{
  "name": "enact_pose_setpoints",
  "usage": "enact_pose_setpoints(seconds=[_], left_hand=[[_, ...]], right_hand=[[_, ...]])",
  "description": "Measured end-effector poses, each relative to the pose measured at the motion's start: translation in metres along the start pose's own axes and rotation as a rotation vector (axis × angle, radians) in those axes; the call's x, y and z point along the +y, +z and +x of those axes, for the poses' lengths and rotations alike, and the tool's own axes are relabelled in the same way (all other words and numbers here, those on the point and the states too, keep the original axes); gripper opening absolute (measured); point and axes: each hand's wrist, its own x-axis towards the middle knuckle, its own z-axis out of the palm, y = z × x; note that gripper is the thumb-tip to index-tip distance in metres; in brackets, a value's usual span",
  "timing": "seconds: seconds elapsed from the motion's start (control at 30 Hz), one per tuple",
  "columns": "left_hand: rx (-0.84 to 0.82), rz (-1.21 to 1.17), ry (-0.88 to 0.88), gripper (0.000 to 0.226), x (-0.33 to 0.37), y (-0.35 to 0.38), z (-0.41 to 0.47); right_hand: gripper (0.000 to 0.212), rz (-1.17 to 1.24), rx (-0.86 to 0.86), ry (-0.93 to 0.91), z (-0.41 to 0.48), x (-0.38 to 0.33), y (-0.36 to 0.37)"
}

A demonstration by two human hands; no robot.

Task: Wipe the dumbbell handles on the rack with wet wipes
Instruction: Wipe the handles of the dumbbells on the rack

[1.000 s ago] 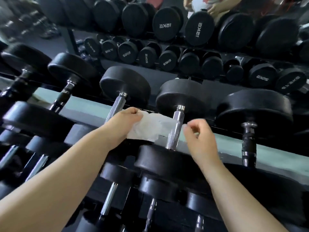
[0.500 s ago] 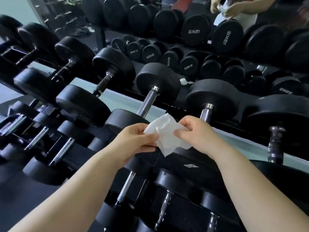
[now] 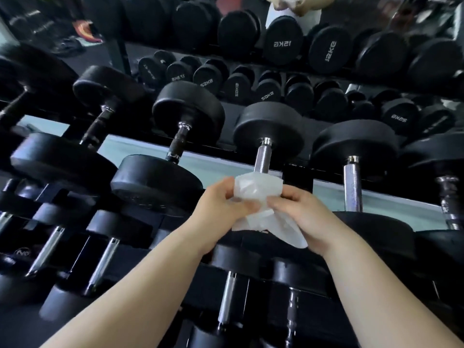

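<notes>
Two bare forearms (image 3: 150, 285) reach in from the lower edge, crossing over the nearest tier of the rack (image 3: 297, 172), where black dumbbells lie with their chrome handles (image 3: 227, 297) pointing away. Just past these the hands meet at the middle of the view. The left hand (image 3: 221, 204) has its fingers curled and its thumb pinching the left side of a white wet wipe (image 3: 253, 189). The right hand (image 3: 301, 214) pinches the wipe's right side, and a loose tail of the cloth hangs below its palm. The crumpled wipe sits bunched between both hands, in front of the near end of a knurled dumbbell handle (image 3: 262, 156) on the upper tier; whether it touches the steel cannot be told. Just to the right stands a second chrome handle (image 3: 352, 187), bare along its length, and to the left a dumbbell with a dark handle (image 3: 179, 143). Farther back, rows of black far dumbbells (image 3: 282, 43) show reversed weight marks, among them 12KG, and everything beyond them is blurred.
</notes>
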Motion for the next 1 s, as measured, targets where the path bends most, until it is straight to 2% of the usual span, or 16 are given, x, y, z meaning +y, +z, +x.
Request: enact_pose_setpoints(seconds=[0.13,0.23,0.3,0.37,0.43,0.47,0.53,0.63,0.7,0.77,0.83,0.9,1.0], left_hand=[[-0.119,-0.002,0.023,0.042,0.004,-0.013,0.006],[-0.144,-0.008,0.083,0.052,0.001,-0.020,0.011],[-0.103,0.108,0.161,0.057,-0.002,-0.021,0.014],[-0.067,0.281,0.277,0.050,-0.006,-0.021,0.015],[-0.048,0.436,0.444,0.035,-0.011,-0.020,0.019],[-0.044,0.483,0.533,0.031,-0.015,-0.019,0.022],[-0.045,0.483,0.636,0.028,-0.022,-0.016,0.025],[0.078,0.423,0.632,0.023,-0.029,-0.011,0.028],[0.218,0.463,0.655,0.022,-0.035,-0.004,0.032],[0.308,0.574,0.670,0.026,-0.039,0.007,0.039],[0.342,0.637,0.650,0.028,-0.043,0.017,0.048],[0.375,0.661,0.636,0.028,-0.047,0.019,0.053],[0.372,0.690,0.673,0.025,-0.050,0.016,0.054]], right_hand=[[0.016,0.150,-0.019,0.039,0.003,0.000,0.001],[0.014,0.388,-0.053,0.084,0.009,-0.001,-0.003],[0.037,0.453,-0.089,0.132,0.011,-0.003,-0.006],[0.049,0.428,-0.211,0.119,0.014,-0.006,-0.007],[0.056,0.334,-0.238,0.103,0.022,-0.008,-0.007],[0.046,0.256,-0.185,0.108,0.026,-0.010,-0.009],[0.010,0.028,-0.049,0.068,0.035,-0.015,-0.012],[0.022,-0.275,0.144,-0.086,0.046,-0.031,-0.020],[0.018,-0.491,0.341,-0.208,0.060,-0.038,-0.033],[0.012,-0.636,0.431,-0.311,0.079,-0.036,-0.041],[0.005,-0.764,0.412,-0.407,0.099,-0.029,-0.040],[0.010,-1.031,0.359,-0.528,0.119,-0.020,-0.033],[0.010,-1.269,0.162,-0.608,0.143,-0.009,-0.030]])
